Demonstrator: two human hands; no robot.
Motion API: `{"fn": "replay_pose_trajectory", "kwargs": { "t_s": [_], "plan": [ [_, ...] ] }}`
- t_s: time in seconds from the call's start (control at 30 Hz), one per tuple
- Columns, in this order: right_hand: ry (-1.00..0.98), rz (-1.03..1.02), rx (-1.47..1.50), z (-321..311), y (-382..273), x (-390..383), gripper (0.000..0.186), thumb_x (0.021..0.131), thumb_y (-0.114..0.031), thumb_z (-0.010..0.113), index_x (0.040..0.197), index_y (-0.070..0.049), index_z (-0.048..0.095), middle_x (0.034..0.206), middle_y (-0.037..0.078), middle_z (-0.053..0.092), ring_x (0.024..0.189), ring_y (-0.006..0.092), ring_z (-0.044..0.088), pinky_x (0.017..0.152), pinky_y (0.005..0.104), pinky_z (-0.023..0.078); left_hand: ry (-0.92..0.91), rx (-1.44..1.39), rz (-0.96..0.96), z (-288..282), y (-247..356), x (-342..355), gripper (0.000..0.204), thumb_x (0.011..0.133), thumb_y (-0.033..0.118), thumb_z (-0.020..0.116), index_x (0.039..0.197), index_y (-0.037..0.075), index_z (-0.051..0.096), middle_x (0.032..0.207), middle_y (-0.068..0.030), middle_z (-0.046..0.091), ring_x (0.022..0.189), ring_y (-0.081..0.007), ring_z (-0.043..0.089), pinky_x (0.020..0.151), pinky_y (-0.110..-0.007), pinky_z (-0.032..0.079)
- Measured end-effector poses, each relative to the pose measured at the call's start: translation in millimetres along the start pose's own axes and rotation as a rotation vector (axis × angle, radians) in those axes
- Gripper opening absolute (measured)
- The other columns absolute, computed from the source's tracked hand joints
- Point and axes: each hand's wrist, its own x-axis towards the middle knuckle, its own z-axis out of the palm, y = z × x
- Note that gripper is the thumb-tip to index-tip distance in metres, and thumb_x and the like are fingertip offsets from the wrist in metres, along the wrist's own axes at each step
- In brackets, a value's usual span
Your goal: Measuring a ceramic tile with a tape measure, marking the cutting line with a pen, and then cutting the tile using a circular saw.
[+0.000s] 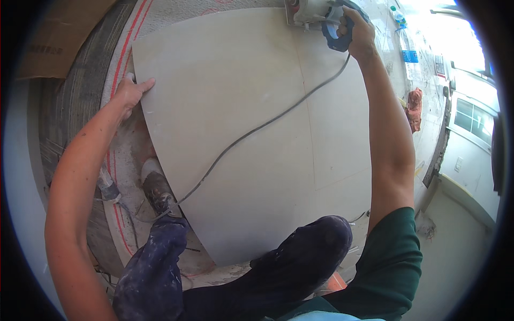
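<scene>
A large pale slab, like a big tile (230, 80), lies in front of me. My left hand (130, 93) grips its left edge, thumb on top and the other fingers partly hidden at the side. At the far edge, my right hand (357, 35) is closed round the blue handle of a handheld circular saw (313, 12). The saw's base plate rests on the slab; its blade is hidden. A thin line (310, 125) runs down the slab from near the saw and meets a slanting line. The grey power cord (257, 130) crosses the surface towards my left foot.
Past the slab's right side are plastic bottles (409, 56) and a reddish-brown crumpled thing (414, 109). A cardboard box (59, 40) stands at the far left. My dusty shoe (158, 192) is beside the slab's left edge, near a cable connector (108, 188). My knee (329, 235) overlaps the near edge.
</scene>
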Motion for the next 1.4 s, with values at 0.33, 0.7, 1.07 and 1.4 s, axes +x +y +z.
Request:
{"fn": "replay_pose_trajectory", "kwargs": {
  "t_s": [0.33,0.7,1.07,1.4],
  "plan": [
    [-0.652,-0.095,0.452,-15,9,19,0.019,0.083,-0.019,0.067,0.067,-0.014,0.059,0.056,-0.004,0.047,0.043,0.0097,0.042,0.039,0.0278,0.030,-0.022,-0.004,0.026,0,-11,15,0.056,0.086,0.024,0.071,0.127,-0.005,0.045,0.118,-0.0209,0.061,0.105,-0.0281,0.062,0.090,-0.041,0.049],
    [-0.012,-0.081,-0.053,1,-4,1,0.018,0.084,-0.018,0.067,0.069,-0.012,0.059,0.058,-0.003,0.049,0.045,0.0088,0.043,0.040,0.0271,0.032,-0.008,0.063,0.082,-5,-33,36,0.053,0.085,0.026,0.073,0.123,-0.004,0.050,0.116,-0.0185,0.062,0.103,-0.0247,0.061,0.089,-0.037,0.048],
    [-0.216,-0.534,-0.077,-13,7,3,0.020,0.084,-0.019,0.066,0.068,-0.012,0.057,0.059,-0.004,0.048,0.049,0.0078,0.042,0.043,0.0276,0.035,0.018,0.023,0.048,-2,-28,32,0.050,0.085,0.024,0.073,0.120,-0.004,0.051,0.113,-0.0176,0.063,0.100,-0.0237,0.061,0.087,-0.036,0.049],
    [0.025,-0.151,-0.200,0,-5,-4,0.018,0.084,-0.017,0.067,0.070,-0.010,0.059,0.061,-0.003,0.051,0.050,0.0081,0.044,0.043,0.0279,0.036,0.025,-0.055,0.046,3,-26,24,0.049,0.086,0.023,0.073,0.120,-0.004,0.051,0.114,-0.0176,0.063,0.102,-0.0247,0.062,0.089,-0.037,0.049]
  ]
}}
